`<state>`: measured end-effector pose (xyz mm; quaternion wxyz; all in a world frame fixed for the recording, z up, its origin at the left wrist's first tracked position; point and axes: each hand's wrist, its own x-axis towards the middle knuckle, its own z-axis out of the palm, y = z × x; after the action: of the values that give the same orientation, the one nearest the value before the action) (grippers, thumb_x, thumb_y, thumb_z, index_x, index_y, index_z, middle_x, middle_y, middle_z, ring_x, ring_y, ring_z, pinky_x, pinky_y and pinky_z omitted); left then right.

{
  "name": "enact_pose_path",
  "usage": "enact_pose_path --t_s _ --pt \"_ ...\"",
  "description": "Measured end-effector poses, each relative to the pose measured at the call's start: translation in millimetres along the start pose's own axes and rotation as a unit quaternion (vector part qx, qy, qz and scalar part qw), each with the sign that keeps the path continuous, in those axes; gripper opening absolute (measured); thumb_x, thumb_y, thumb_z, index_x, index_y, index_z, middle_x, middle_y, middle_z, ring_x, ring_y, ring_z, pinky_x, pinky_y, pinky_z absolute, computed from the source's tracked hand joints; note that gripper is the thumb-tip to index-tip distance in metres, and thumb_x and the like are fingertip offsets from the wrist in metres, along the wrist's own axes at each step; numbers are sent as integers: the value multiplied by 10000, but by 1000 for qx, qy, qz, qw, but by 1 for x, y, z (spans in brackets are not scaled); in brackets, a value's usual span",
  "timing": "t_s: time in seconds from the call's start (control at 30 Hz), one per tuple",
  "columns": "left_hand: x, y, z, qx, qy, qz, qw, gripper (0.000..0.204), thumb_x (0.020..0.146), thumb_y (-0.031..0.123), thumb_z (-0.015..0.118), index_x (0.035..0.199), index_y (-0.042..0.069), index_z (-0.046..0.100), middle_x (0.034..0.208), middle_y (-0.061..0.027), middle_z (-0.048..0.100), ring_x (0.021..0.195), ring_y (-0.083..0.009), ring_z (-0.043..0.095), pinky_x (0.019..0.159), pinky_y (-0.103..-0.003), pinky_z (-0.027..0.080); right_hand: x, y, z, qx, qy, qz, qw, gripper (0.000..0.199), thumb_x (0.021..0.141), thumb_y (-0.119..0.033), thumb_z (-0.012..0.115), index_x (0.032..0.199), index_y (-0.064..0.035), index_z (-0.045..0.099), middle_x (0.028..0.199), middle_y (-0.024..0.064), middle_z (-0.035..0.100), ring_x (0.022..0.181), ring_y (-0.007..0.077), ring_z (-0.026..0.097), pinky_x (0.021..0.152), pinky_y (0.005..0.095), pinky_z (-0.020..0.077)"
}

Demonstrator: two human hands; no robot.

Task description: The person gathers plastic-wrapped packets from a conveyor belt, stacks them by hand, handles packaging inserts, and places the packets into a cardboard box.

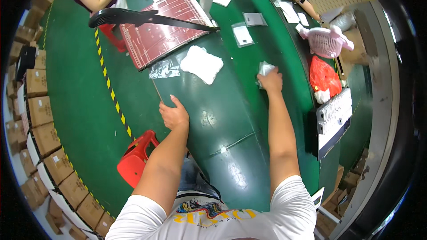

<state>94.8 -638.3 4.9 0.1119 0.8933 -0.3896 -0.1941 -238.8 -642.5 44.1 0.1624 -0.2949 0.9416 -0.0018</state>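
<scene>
I read the right hand (270, 81) clenched on a small clear plastic-wrapped packet (264, 68) (right of centre); left hand (174, 115), fingers loosely open, rests on the green conveyor belt (231, 120), farther off.

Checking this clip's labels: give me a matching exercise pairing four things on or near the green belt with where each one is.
Things:
1. small clear packet
2. white padded bag
3. red stool
4. pink basket

Places:
A. on the floor, left of the belt
B. under the right hand
C. on the belt's far right side
D. mid-belt, ahead of the left hand

Pairs: 1-B, 2-D, 3-A, 4-C
</scene>
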Motion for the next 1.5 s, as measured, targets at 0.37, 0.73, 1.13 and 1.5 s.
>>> enact_pose_path --t_s 0.37,0.73,1.13,1.5 --pt "1 -5 1 -22 11 9 1000 602 907 516 461 1252 24 475 1145 -197 563 1024 -372 581 843 -473 475 81 -121 -14 28 55 -208 976 968 661 -406 744 1387 43 288 1267 310 454 1159 428 490 973 460 434" --pt "0 -4 1 -20 10 13 1000 605 914 533 436 1235 22 480 1136 -197 573 1010 -380 581 841 -477 466 63 -133 -5 -51 0 -155 987 905 623 -367 802 1343 -61 346 1270 198 479 1182 363 492 948 457 468" --pt "9 -9 3 -6 41 12 999 568 901 499 483 1226 34 486 1091 -175 574 984 -363 588 807 -467 482 89 -110 2 8 -13 -76 997 1089 617 -413 797 1434 -1 208 1314 264 477 1137 387 551 952 423 465" --pt "10 -18 7 -33 20 19 999 570 892 489 495 1226 27 484 1085 -182 558 970 -376 581 801 -477 474 241 -140 10 239 -41 114 963 1273 682 -494 696 1364 204 -122 1438 292 333 1321 421 352 1108 413 279"
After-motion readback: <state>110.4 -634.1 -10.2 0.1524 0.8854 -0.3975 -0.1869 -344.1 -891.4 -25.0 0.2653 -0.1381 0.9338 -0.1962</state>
